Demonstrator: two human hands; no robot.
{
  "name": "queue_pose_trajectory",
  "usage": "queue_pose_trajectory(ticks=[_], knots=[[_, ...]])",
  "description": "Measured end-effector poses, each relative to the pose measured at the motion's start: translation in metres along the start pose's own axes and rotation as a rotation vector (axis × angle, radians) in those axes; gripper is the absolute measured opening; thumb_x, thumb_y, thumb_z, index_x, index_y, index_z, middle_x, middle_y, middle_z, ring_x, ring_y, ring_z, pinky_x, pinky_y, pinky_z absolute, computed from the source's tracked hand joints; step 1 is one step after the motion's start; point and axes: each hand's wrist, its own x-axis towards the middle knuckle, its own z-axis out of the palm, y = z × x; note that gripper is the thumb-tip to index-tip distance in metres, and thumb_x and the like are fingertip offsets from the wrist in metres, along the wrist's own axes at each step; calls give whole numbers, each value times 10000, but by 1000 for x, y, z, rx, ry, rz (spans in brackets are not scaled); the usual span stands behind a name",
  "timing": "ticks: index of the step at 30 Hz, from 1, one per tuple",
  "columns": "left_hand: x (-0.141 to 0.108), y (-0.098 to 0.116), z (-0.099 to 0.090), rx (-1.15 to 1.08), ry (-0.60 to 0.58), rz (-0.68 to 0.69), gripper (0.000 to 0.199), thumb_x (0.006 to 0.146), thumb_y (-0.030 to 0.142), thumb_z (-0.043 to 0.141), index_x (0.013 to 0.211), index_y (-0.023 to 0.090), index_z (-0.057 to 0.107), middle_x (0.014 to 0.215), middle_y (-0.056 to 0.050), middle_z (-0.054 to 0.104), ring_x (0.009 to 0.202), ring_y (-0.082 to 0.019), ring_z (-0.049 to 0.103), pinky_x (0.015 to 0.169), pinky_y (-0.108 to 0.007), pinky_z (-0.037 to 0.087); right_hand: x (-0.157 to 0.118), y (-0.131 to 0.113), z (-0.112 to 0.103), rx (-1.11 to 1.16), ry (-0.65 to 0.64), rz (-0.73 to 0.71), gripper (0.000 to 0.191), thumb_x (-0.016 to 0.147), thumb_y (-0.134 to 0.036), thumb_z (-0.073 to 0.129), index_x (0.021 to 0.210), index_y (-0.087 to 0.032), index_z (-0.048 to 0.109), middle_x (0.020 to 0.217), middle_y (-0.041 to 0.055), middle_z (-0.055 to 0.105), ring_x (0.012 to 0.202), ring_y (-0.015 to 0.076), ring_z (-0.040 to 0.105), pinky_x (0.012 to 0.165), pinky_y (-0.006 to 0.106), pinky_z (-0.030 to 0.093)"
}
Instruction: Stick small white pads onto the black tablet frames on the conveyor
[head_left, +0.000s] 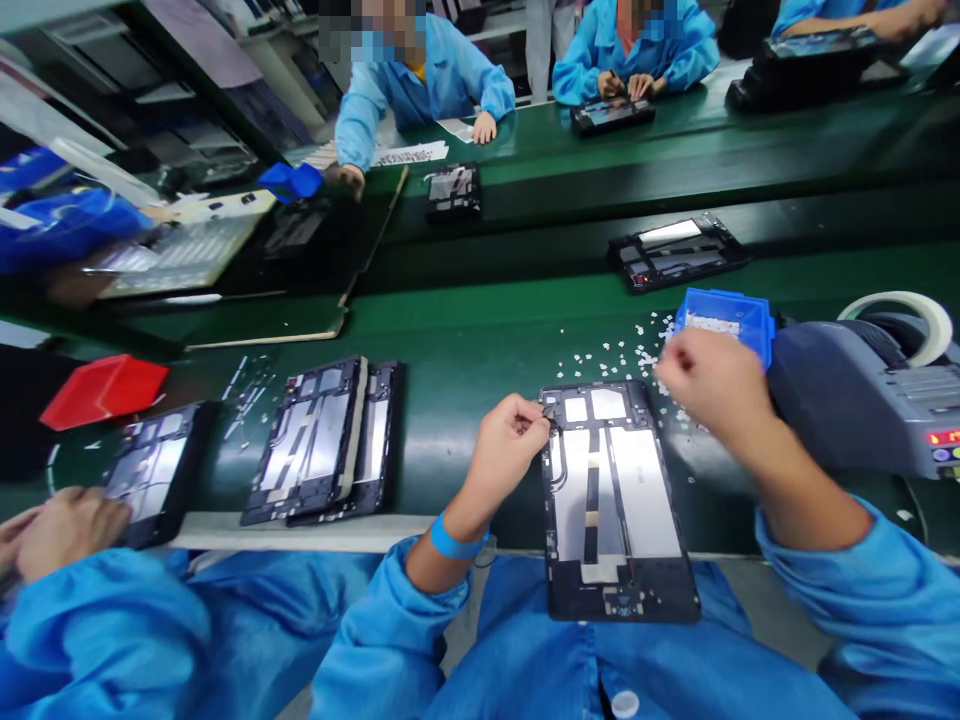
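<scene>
Our tablet (651, 500) lies on the green bench (465, 400), its near end jutting past the near edge; our left hand (510, 440) meets its far left corner, fingertips pinched together, on what we cannot tell; our right hand (712, 378) is just off its far right corner, fingers together, too blurred for us to see whether they hold anything; along the near edge to our left are two overlapping tablets (311, 430), then a co-worker's hand (71, 530); white bits (604, 369) lie strewn beyond our tablet, near a blue bin (762, 325) and a grey machine (847, 390); past these, another tablet (637, 275); across the bench, people in blue (637, 50).
</scene>
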Motion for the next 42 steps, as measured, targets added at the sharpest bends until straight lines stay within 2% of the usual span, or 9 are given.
queue_pose_trajectory(ticks=[2,5,9,12,16,22,32,38,42], knots=[[0,2,-5,19,-31,-9,90,779,246,675,768,197,600,804,-12,691,724,-141,633,650,-244,487,0,32,-15,-194,-32,217,249,919,-301,519,741,-197,659,739,121,676,681,245,584,617,335,307],[0,4,-16,136,-36,46,96,861,283,650,814,200,642,729,6,660,649,-135,593,604,-246,464,-8,38,-23,-145,-62,163,237,916,-277,516,862,-185,728,810,127,724,730,257,632,646,338,358],[4,4,-33,449,75,331,105,934,224,606,899,207,703,837,-20,712,751,-162,639,703,-288,505,-12,-24,-11,250,-224,-107,230,924,-243,521,915,-221,749,870,51,766,775,213,670,699,312,421],[6,-1,-39,662,17,562,186,970,175,579,1056,207,741,1011,-64,751,968,-211,683,874,-348,531,2,-71,4,343,-376,-120,262,945,-283,548,779,-225,743,761,29,748,697,192,647,641,304,390],[8,-8,-38,830,-65,699,322,1011,149,518,1263,201,712,1104,-93,749,1000,-230,674,880,-380,527,23,-96,23,304,-501,-102,312,910,-292,603,619,-218,687,647,36,701,603,175,593,586,306,347],[11,-15,-36,933,-132,748,362,1027,132,480,1324,178,683,1151,-102,757,955,-235,664,835,-390,513,26,-98,37,185,-494,-104,278,843,-256,604,567,-221,608,618,36,655,593,169,541,570,300,311],[12,-3,-33,1156,-242,688,394,1037,151,468,1376,186,667,1234,-90,740,931,-246,626,800,-393,505,29,-98,38,78,-539,-160,289,893,-276,585,632,-201,685,654,46,675,621,168,559,574,295,301],[27,-1,-43,1105,-392,686,465,1004,117,468,1418,229,646,1265,-97,696,990,-233,607,870,-373,510,12,-86,39,193,-441,-210,241,967,-266,564,828,-192,747,817,55,752,728,185,626,659,296,349],[30,0,-48,1173,-434,710,470,1024,143,464,1449,265,623,1260,-98,691,938,-229,594,822,-369,498,-4,-74,43,249,-348,-262,202,995,-247,557,929,-183,737,885,62,748,810,198,656,725,298,401]])
